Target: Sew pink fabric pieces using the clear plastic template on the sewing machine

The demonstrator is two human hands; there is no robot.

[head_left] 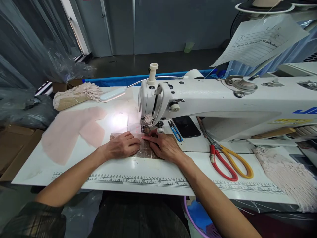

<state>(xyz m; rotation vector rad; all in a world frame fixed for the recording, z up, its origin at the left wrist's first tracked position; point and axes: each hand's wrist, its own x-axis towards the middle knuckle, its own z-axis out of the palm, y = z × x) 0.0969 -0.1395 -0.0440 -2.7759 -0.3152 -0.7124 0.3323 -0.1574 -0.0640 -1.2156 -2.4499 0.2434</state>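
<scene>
A white sewing machine [203, 99] stands over the table, its presser foot [143, 128] lowered close to my fingertips. Beneath the foot lies a thin, sheer pale fabric [135, 128], over a brown patch [148, 153] on the table. My left hand [123, 144] is closed, with curled fingers pressing the fabric just left of the foot. From the right, my right hand [164, 143] pinches the fabric near the foot with thumb and forefinger. The fabric's edge under my fingers is partly hidden.
Right of the machine head lie blue thread snips [175, 131], a black phone [187, 127] and red-and-yellow-handled scissors [230, 162]. Pink sheer pieces [66, 132] and a lace bundle [76, 94] lie on the left. More lace [284, 175] hangs over the right edge.
</scene>
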